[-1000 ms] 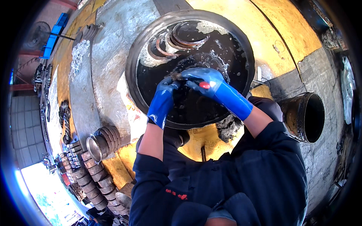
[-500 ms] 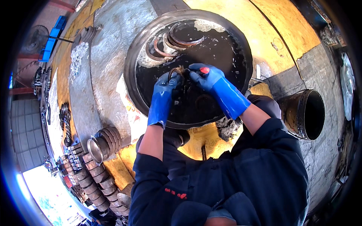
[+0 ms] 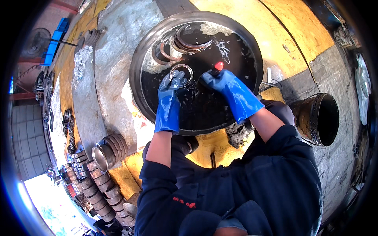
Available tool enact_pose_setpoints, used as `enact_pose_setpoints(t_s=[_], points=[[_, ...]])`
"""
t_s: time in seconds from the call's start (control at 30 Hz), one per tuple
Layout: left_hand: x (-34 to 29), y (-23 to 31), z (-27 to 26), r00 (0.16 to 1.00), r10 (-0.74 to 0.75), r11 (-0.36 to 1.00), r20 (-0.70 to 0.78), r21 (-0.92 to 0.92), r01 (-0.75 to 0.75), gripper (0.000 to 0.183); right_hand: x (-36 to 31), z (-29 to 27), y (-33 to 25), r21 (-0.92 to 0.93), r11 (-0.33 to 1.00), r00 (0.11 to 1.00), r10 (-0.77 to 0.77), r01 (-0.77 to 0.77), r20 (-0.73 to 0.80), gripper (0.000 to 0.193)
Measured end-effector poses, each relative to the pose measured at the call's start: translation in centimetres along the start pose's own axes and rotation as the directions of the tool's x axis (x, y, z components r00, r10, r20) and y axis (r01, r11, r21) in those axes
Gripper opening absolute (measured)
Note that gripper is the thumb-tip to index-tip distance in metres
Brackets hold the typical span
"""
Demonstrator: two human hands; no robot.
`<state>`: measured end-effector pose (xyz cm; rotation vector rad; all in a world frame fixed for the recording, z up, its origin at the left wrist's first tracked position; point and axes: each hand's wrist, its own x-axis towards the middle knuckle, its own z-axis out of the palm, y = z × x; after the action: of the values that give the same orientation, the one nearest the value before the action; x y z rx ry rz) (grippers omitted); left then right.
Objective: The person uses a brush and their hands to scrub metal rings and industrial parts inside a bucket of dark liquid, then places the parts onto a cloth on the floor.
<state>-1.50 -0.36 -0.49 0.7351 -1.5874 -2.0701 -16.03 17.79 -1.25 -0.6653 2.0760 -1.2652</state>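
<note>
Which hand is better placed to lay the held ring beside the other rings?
Probably the left hand: it holds the ring and is nearer the other rings. The right hand grips a red-tipped tool.

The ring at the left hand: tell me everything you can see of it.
The ring is a round, narrow band with a wide opening, grey and apparently metal, with a shiny, wet-looking surface. It faces the camera nearly flat-on, and the gloved left hand holds it at its lower left, fingers showing through the opening. It is over the dark liquid in the round pan; whether it touches the liquid cannot be told.
</note>
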Motion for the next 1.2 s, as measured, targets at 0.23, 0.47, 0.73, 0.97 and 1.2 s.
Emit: enact_pose_setpoints(t_s=[0.23, 0.47, 0.73, 0.97, 1.2], points=[[-1.2, 1.5, 2.4, 0.981, -0.176, 0.96, 0.075, -0.21, 0.188, 0.032, -0.7, -0.2, -2.3, -0.074, 0.996, 0.986, -0.03, 0.042, 0.163, 0.037], [-1.9, 2.5, 1.9, 0.779, 0.424, 0.507, 0.461, 0.592, -0.626, 0.05, -0.9, 0.4, -5.4, -0.794, 0.548, 0.964, -0.135, 0.264, 0.228, 0.025], [-2.0, 2.2, 0.6, 0.951, 0.119, 0.639, 0.287, 0.71, -0.294, 0.033, -0.1, -1.0, -2.7, -0.678, 0.726, 0.993, 0.105, -0.116, -0.058, 0.042], [-1.1, 1.6, -1.2, 0.977, 0.145, 0.593, 0.154, 0.777, -0.211, 0.03, -0.2, -2.3, -4.4, 0.45, 0.891, 0.996, -0.082, 0.062, 0.026, 0.015], [-2.3, 0.9, 0.1, 0.974, 0.161, 0.572, 0.161, 0.789, -0.225, 0.031, 0.4, 0.2, -2.7, 0.444, 0.878, 0.983, -0.18, 0.178, -0.037, 0.017]])
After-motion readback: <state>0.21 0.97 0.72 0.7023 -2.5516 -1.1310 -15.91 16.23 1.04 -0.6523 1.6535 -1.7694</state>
